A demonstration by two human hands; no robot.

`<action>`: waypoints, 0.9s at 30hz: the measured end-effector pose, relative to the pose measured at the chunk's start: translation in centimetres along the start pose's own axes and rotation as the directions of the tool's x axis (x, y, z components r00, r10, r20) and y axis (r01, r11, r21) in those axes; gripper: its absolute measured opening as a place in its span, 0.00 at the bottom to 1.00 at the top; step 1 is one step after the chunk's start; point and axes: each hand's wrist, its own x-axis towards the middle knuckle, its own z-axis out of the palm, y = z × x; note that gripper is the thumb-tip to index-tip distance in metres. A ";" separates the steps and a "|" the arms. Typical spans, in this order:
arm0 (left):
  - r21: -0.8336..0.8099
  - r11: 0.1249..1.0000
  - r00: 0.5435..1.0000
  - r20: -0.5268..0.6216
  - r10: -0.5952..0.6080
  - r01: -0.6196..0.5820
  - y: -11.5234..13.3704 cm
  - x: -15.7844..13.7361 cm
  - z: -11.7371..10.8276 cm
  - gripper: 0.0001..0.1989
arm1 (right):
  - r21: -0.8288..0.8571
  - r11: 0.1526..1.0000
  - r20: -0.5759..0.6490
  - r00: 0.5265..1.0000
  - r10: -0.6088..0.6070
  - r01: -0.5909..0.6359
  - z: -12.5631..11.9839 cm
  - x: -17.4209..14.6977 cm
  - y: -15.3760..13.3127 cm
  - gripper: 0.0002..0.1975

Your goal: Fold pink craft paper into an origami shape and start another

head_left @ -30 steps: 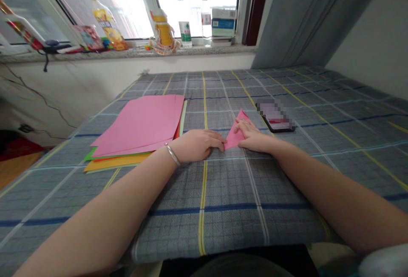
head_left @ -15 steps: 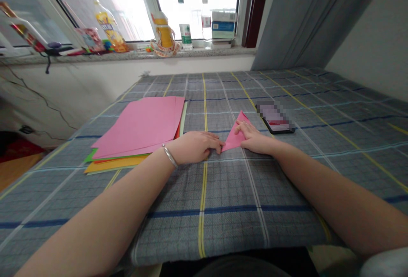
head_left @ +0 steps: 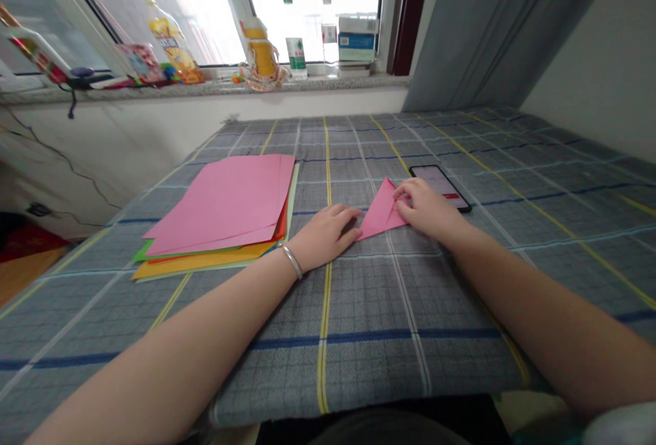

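A pink sheet of paper (head_left: pixel 378 214), folded into a triangle, lies flat on the checked cloth in front of me. My left hand (head_left: pixel 331 232), with a silver bangle at the wrist, rests at its left corner; thumb and fingers are apart, and the thumb tip is at the corner. My right hand (head_left: pixel 424 207) is at the triangle's right side, with curled fingers pinching a folded edge there and covering the right corner. Just behind the right hand lies a phone (head_left: pixel 445 182) with its screen lit, partly hidden by that hand.
A stack of coloured paper, pink sheet (head_left: pixel 225 199) uppermost, lies to the left on the checked cloth (head_left: pixel 369 301). Along the windowsill (head_left: pixel 215 93) stand a yellow drink bottle (head_left: pixel 171 42), a yellow flask (head_left: pixel 262 55), clear bottles and a box (head_left: pixel 357 42). A grey curtain (head_left: pixel 461 35) hangs at right.
My right hand has shifted right to the triangle's right edge, so more of the folded paper shows. The left hand's fingers have spread and lifted slightly from the left corner.
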 end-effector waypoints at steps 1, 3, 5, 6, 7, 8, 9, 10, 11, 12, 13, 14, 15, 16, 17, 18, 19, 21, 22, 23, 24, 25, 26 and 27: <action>0.016 1.000 1.000 -0.005 -0.011 0.011 0.2 0.1 0.3 0.19 | -0.079 0.995 -0.024 0.998 0.054 -0.055 -0.2 -0.1 0.1 0.12; 0.043 0.999 1.000 -0.003 -0.030 0.031 0.7 0.2 0.7 0.20 | -0.175 0.973 -0.021 0.989 0.149 -0.150 -0.3 -0.2 0.4 0.16; 0.055 0.996 0.998 -0.010 -0.068 0.069 1.0 0.3 1.1 0.20 | -0.194 0.966 0.017 0.984 0.177 -0.170 0.1 -0.2 0.8 0.20; 0.054 0.994 0.995 -0.020 -0.093 0.094 1.1 0.3 1.3 0.20 | -0.185 0.971 0.032 0.986 0.163 -0.154 0.4 -0.2 1.0 0.22; 0.048 0.992 0.993 -0.029 -0.112 0.113 1.2 0.4 1.4 0.20 | -0.165 0.977 0.040 0.989 0.140 -0.132 0.6 -0.2 1.1 0.23; 0.035 0.992 0.992 -0.036 -0.124 0.125 1.1 0.4 1.5 0.19 | -0.135 0.984 0.038 0.992 0.119 -0.113 0.9 -0.1 1.2 0.24; 0.017 0.991 0.991 -0.041 -0.130 0.131 1.1 0.5 1.6 0.18 | -0.094 0.990 0.029 0.994 0.109 -0.106 1.2 0.0 1.3 0.25; -0.006 0.991 0.990 -0.044 -0.137 0.137 0.9 0.5 1.7 0.18 | -0.046 0.993 0.018 0.994 0.112 -0.111 1.4 0.1 1.4 0.27; -0.033 0.989 0.988 -0.045 -0.148 0.147 0.8 0.5 1.7 0.18 | 0.009 0.992 0.006 0.992 0.129 -0.129 1.5 0.2 1.4 0.29; -0.062 0.984 0.984 -0.047 -0.170 0.167 0.7 0.6 1.7 0.18 | 0.069 0.985 -0.004 0.988 0.156 -0.155 1.7 0.3 1.5 0.30; -0.092 0.976 0.979 -0.047 -0.201 0.196 0.5 0.6 1.7 0.19 | 0.133 0.974 -0.010 0.983 0.184 -0.181 1.8 0.5 1.5 0.31; -0.123 0.966 0.971 -0.047 -0.236 0.228 0.4 0.6 1.7 0.19 | 0.202 0.958 -0.013 0.977 0.211 -0.204 1.9 0.6 1.5 0.31; -0.159 0.954 0.963 -0.048 -0.266 0.256 0.3 0.7 1.7 0.19 | 0.278 0.935 -0.008 0.973 0.232 -0.221 1.9 0.7 1.4 0.30; -0.203 0.940 0.956 -0.052 -0.290 0.274 0.2 0.7 1.6 0.20 | 0.357 0.905 0.006 0.969 0.245 -0.231 2.0 0.8 1.4 0.29; -0.255 0.925 0.951 -0.057 -0.303 0.280 0.2 0.6 1.6 0.21 | 0.438 0.868 0.025 0.968 0.250 -0.235 2.1 0.9 1.3 0.27; -0.314 0.908 0.949 -0.059 -0.309 0.276 0.2 0.6 1.6 0.22 | 0.515 0.824 0.045 0.967 0.249 -0.236 2.1 1.0 1.2 0.25; -0.376 0.886 0.948 -0.057 -0.312 0.269 0.2 0.6 1.6 0.25 | 0.583 0.776 0.064 0.966 0.250 -0.240 2.2 1.0 1.0 0.22; -0.493 0.829 0.947 -0.031 -0.318 0.263 0.2 0.6 1.6 0.29 | 0.682 0.686 0.097 0.961 0.259 -0.254 2.2 1.0 0.8 0.19; -0.543 0.795 0.947 -0.004 -0.322 0.268 0.2 0.6 1.6 0.30 | 0.714 0.649 0.109 0.957 0.269 -0.263 2.3 1.0 0.7 0.18; -0.587 0.761 0.946 0.023 -0.324 0.276 0.3 0.7 1.6 0.30 | 0.738 0.617 0.121 0.953 0.277 -0.273 2.3 1.0 0.6 0.16; -0.621 0.730 0.943 0.043 -0.330 0.284 0.3 0.8 1.6 0.30 | 0.756 0.591 0.133 0.950 0.282 -0.281 2.4 1.0 0.5 0.15; -0.644 0.708 0.941 0.058 -0.333 0.290 0.4 0.9 1.5 0.27 | 0.771 0.568 0.142 0.948 0.285 -0.287 2.5 1.0 0.4 0.14; -0.657 0.695 0.940 0.064 -0.336 0.293 0.5 1.0 1.5 0.24 | 0.785 0.546 0.149 0.946 0.289 -0.290 2.7 1.1 0.3 0.14; -0.661 0.691 0.940 0.063 -0.336 0.292 0.6 1.0 1.4 0.20 | 0.798 0.527 0.151 0.944 0.294 -0.292 2.8 1.2 0.2 0.13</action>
